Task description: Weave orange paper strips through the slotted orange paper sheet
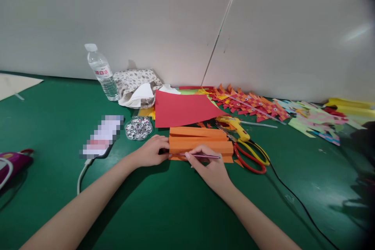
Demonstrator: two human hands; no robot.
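Observation:
An orange sheet of paper with lengthwise pleats (202,147) lies in front of me on the green table. At its left edge, my left hand (152,150) is closed with bent fingers, holding the paper's end; the fingertips are partly hidden. My right hand (209,166) pinches a thin purple pencil-like stick (205,156), which lies nearly level across the near part of the orange paper. Just right of the paper are scissors with red and yellow handles (252,162). Behind them rests a yellow glue gun (237,128), its black cord running toward the lower right.
Red paper (184,109) lies behind the orange sheet. A clear box of googly eyes (139,128), a phone (102,136) on a cable and a water bottle (102,72) stand left. Woven red-orange paper pieces (252,103) and pastel scraps (313,119) lie right, before a grey partition (146,19).

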